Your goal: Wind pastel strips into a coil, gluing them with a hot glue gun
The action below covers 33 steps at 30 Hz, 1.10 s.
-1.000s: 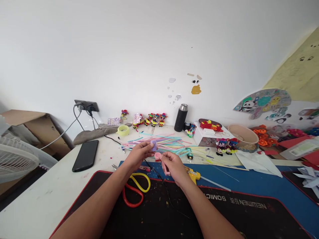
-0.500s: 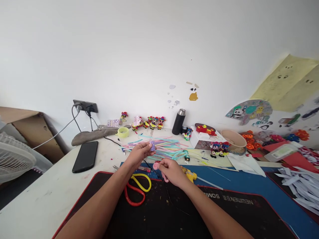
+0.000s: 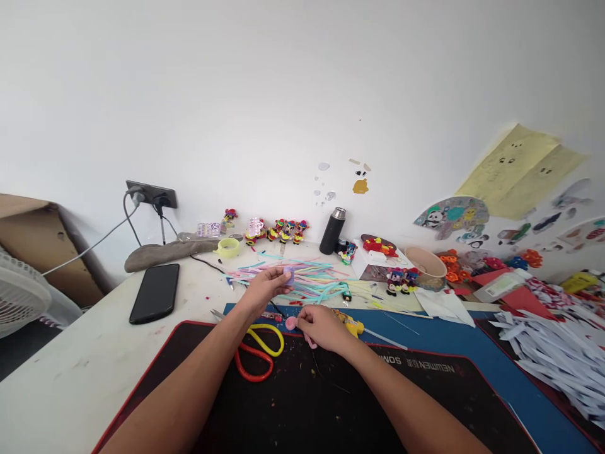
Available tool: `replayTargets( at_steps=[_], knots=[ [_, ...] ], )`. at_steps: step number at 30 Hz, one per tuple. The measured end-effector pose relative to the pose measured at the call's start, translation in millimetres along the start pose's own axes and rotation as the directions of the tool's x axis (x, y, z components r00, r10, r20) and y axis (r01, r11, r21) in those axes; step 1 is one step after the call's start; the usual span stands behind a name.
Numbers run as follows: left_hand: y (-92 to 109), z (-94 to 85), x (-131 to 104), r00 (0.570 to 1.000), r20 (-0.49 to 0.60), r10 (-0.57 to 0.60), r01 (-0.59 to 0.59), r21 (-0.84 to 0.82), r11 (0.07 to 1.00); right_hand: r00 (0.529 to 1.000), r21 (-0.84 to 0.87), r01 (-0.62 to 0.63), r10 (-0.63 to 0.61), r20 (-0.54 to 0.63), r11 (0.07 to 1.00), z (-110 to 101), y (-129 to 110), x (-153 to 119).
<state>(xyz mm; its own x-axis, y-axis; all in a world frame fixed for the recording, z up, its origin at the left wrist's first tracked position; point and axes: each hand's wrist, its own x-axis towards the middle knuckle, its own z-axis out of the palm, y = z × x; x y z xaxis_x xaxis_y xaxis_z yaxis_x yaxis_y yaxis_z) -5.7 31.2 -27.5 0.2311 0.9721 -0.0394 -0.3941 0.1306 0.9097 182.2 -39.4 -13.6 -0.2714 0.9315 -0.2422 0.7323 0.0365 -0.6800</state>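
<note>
My left hand (image 3: 263,290) pinches a small fuzzy lavender piece (image 3: 289,276) above a pile of pastel pipe cleaners (image 3: 326,291). Lower and to the right, my right hand (image 3: 324,328) grips a pink pipe cleaner (image 3: 291,323). One end of it is a round coil, and a bent tail hangs below my fingers. The two pieces are apart. Scissors (image 3: 267,345) with one red and one yellow handle lie beside my left forearm on the black mat (image 3: 283,416). Behind my right hand sits a yellow glue gun (image 3: 353,326), partly hidden, with a clear stick out its back.
A phone (image 3: 155,294) lies at the left, near a roll of yellow-green tape (image 3: 228,247). Small colourful figures (image 3: 286,231) and a black thermos (image 3: 333,232) stand along the wall. White paper strips (image 3: 548,359) heap at the right. A fan (image 3: 23,290) is at far left.
The view has turned slightly right. The pink coil has shifted slightly down and left, its round face showing more fully. Both hands keep their holds.
</note>
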Motion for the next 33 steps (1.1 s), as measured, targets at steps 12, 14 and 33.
replayTargets(
  at_steps=[12,14,33],
  knots=[
    [3.5,0.2,-1.1,0.999,-0.017,-0.036,0.037,0.044,0.998,0.970,-0.211,0.013,-0.064,-0.236,0.977,-40.2,8.7,-25.6],
    [3.3,0.8,-1.3,0.999,-0.012,-0.037,0.038,0.060,0.997,0.960,-0.142,-0.023,-0.018,-0.281,0.990,-52.8,19.0,-34.4],
    [8.3,-10.0,2.3,0.997,-0.073,0.026,-0.022,0.046,0.999,0.934,-0.403,-0.281,0.153,-0.323,0.871,-66.1,47.2,-84.5]
  ],
)
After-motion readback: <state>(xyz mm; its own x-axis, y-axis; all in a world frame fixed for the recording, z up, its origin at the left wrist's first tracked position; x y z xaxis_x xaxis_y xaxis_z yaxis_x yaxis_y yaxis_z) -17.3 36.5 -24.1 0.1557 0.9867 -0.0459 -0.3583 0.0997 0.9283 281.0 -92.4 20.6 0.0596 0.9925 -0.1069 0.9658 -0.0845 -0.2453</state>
